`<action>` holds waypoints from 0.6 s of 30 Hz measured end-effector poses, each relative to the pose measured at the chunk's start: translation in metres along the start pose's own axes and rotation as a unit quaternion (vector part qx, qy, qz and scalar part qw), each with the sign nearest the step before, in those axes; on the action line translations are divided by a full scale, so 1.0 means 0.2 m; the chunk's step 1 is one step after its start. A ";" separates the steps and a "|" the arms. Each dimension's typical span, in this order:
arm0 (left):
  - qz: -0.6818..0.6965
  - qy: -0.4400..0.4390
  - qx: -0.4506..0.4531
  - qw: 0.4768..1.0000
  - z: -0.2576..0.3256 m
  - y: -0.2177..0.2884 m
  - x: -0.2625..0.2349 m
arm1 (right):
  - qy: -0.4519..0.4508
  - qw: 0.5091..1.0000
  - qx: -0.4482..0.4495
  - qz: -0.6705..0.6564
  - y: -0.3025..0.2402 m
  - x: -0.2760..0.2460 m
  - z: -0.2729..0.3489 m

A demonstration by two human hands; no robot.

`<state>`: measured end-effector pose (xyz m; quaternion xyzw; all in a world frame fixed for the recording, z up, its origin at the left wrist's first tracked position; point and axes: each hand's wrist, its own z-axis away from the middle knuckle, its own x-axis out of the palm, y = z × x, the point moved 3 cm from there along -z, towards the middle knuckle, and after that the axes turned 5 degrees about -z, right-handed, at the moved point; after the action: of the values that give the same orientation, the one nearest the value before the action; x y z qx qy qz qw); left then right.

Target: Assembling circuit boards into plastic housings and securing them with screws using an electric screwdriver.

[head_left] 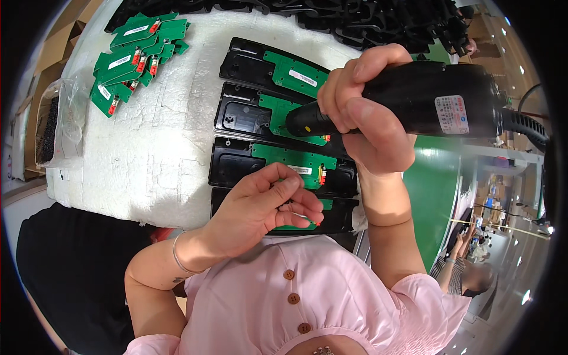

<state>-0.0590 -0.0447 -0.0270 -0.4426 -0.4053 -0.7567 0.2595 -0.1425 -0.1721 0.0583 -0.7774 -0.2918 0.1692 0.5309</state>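
My right hand (367, 112) grips a black electric screwdriver (426, 100), its tip over a green circuit board (278, 112) in the second black plastic housing (239, 115). Several such housings lie in a row, each with a green board. My left hand (266, 207) hovers over the nearest housing (340, 216), fingers pinched together; something small may be between the fingertips, but I cannot make it out. The third housing (231, 163) with its green board (293, 160) lies just beyond my left fingers.
A pile of loose green circuit boards (133, 56) lies at the far left of the white foam pad (160, 148). A clear bag (62, 118) sits at the pad's left edge. Black parts (378, 21) are heaped at the back. A green conveyor (435, 189) runs on the right, where another person (467, 272) sits.
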 end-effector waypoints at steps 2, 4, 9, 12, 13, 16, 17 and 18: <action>-0.020 0.005 -0.011 1.000 0.00 0.01 -0.01 | 0.002 1.000 0.021 0.015 0.00 0.01 -0.01; -0.049 0.019 0.022 0.998 0.01 0.02 -0.04 | -0.005 1.000 0.026 0.011 0.03 0.02 -0.03; -0.052 0.056 0.019 0.997 -0.01 0.07 0.00 | -0.015 1.000 0.023 -0.015 0.02 0.01 -0.05; -0.106 0.126 0.007 0.986 -0.01 0.09 0.00 | -0.009 0.995 0.099 -0.004 0.06 -0.03 -0.01; -0.104 0.145 0.014 0.984 -0.01 0.08 -0.02 | -0.054 0.994 0.047 0.078 0.09 -0.04 -0.02; -0.018 0.138 0.080 0.987 0.01 0.07 -0.12 | -0.004 0.998 -0.015 -0.067 0.09 0.03 -0.01; 0.016 0.108 0.101 0.989 0.00 0.07 -0.15 | 0.013 0.999 -0.040 -0.034 0.03 0.04 -0.01; 0.050 0.084 0.104 0.990 -0.01 0.06 -0.17 | 0.034 0.996 -0.076 -0.022 -0.04 0.03 0.01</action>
<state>-0.0340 -0.0510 -0.0528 -0.3679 -0.4356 -0.7311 0.3747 -0.1409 -0.1642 0.0647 -0.8143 -0.3030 0.1081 0.4832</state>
